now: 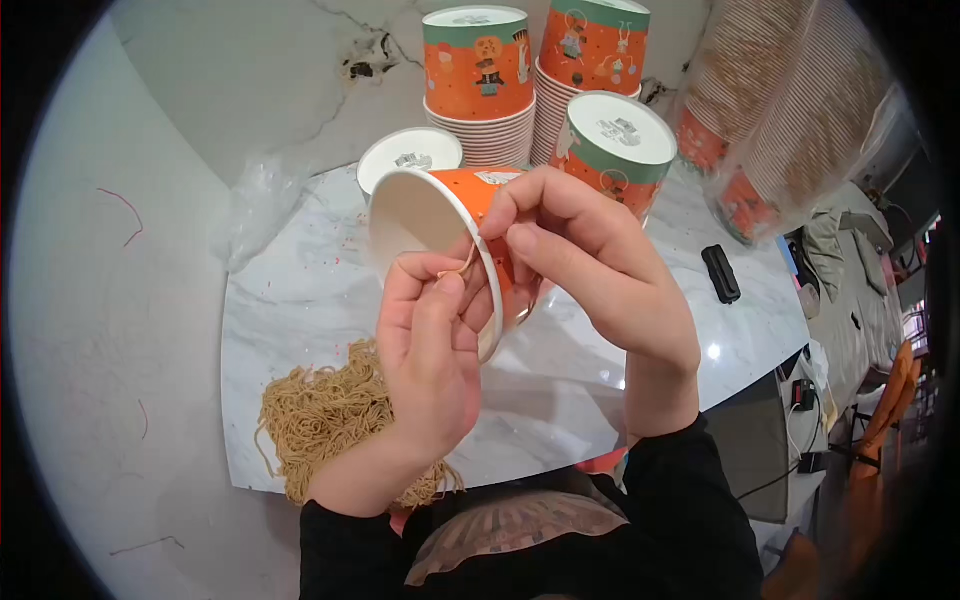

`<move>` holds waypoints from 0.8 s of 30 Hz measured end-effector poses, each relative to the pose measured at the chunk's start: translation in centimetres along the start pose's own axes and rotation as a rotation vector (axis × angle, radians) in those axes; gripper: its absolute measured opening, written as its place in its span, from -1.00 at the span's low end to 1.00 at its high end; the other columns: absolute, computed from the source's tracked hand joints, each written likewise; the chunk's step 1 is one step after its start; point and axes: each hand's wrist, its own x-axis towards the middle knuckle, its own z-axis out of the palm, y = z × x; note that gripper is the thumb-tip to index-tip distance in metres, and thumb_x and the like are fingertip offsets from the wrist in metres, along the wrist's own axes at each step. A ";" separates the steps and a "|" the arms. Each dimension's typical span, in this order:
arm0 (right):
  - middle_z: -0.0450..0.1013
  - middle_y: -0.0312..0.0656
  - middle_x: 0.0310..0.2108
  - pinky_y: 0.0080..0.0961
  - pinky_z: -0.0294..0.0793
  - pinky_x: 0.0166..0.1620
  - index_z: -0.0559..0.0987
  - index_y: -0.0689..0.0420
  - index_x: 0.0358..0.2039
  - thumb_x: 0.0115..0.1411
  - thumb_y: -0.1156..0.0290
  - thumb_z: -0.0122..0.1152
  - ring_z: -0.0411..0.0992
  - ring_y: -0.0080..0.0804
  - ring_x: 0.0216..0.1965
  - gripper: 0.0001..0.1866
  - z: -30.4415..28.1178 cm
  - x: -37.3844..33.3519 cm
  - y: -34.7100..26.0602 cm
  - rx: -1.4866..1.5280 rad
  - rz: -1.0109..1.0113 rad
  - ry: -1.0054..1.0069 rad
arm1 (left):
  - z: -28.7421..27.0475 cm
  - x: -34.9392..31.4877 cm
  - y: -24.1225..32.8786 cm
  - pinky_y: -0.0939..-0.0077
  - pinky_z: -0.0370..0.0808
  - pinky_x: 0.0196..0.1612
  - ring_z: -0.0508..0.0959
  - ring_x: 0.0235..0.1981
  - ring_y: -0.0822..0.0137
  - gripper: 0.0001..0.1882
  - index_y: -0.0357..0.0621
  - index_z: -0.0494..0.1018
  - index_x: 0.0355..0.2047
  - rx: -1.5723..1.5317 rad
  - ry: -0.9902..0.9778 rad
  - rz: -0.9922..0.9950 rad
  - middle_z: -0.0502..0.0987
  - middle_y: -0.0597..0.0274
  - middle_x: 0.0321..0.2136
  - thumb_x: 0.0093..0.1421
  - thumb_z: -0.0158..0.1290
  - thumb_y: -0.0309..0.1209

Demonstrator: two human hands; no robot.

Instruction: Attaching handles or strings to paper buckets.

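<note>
An orange paper bucket [464,184] with a white rim is tilted on its side in front of me, its mouth facing left. At that mouth, my left hand [430,345] pinches a thin tan string [463,268] between thumb and index finger, over the rim. The string runs up toward the fingertips of my right hand [600,265]. That hand is curled closed against the bucket's outer side near the rim; whether its fingertips also grip the string is hidden. Below my left forearm lies a loose pile of tan string [325,420].
Upside-down orange and green paper buckets stand in stacks [480,70] at the back, with a single bucket [620,135] nearer. More nested buckets [800,110] lean in clear plastic at right. A black object [720,275] lies on the marble table [560,410]. Crumpled plastic [265,205] is at left.
</note>
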 end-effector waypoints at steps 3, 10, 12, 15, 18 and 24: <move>0.44 -0.32 -0.33 -0.70 0.38 -0.31 0.54 0.25 -0.08 0.30 0.46 0.18 0.37 -0.71 -0.35 -0.79 0.0 0.2 0.8 -0.117 -0.090 -0.006 | 0.3 -0.2 0.2 0.46 0.51 0.15 0.55 0.05 0.30 -0.87 -0.18 0.32 -0.05 0.016 0.060 -0.022 0.49 0.11 0.02 0.46 -0.12 -0.46; 0.39 -0.30 -0.38 -0.68 0.34 -0.37 0.63 0.20 -0.25 0.06 0.63 0.34 0.37 -0.62 -0.37 -0.80 1.5 0.3 1.2 -0.583 -0.323 0.093 | 0.3 -0.4 1.0 0.46 0.51 0.06 0.54 -0.05 0.41 -0.88 -0.17 0.36 -0.07 0.060 0.041 -0.034 0.52 0.16 -0.04 0.46 -0.11 -0.44; 0.43 -0.29 -0.38 -0.62 0.39 -0.43 0.63 0.19 -0.29 0.05 0.62 0.34 0.42 -0.57 -0.43 -0.82 1.6 0.4 1.6 -0.644 -0.373 0.130 | 0.4 -0.4 0.8 0.42 0.51 0.08 0.55 0.00 0.36 -0.87 -0.16 0.37 -0.07 0.086 0.048 -0.026 0.53 0.17 -0.02 0.45 -0.10 -0.41; 0.47 -0.26 -0.37 -0.56 0.48 -0.38 0.63 0.18 -0.33 0.02 0.64 0.33 0.49 -0.48 -0.43 -0.82 1.8 0.3 2.3 -0.808 -0.447 0.235 | 0.5 -0.2 0.5 0.38 0.50 0.11 0.55 0.01 0.35 -0.86 -0.16 0.37 -0.06 0.102 0.068 -0.033 0.53 0.15 0.00 0.45 -0.10 -0.42; 0.51 -0.23 -0.37 -0.53 0.53 -0.33 0.63 0.20 -0.35 -0.01 0.66 0.31 0.54 -0.42 -0.39 -0.83 1.5 0.5 2.2 -1.005 -0.519 0.312 | 0.5 0.3 0.4 0.35 0.49 0.12 0.55 0.02 0.33 -0.85 -0.15 0.36 -0.04 0.145 0.037 -0.051 0.52 0.13 0.02 0.44 -0.11 -0.43; 0.55 -0.21 -0.39 -0.53 0.52 -0.34 0.61 0.23 -0.41 -0.05 0.68 0.31 0.55 -0.37 -0.39 -0.85 -0.2 0.1 1.4 -0.914 -0.467 0.266 | -1.1 1.8 1.2 0.61 0.42 -0.21 0.46 -0.24 0.53 -0.72 -0.18 0.33 0.01 0.524 0.040 0.279 0.50 0.25 -0.15 0.33 0.08 -0.52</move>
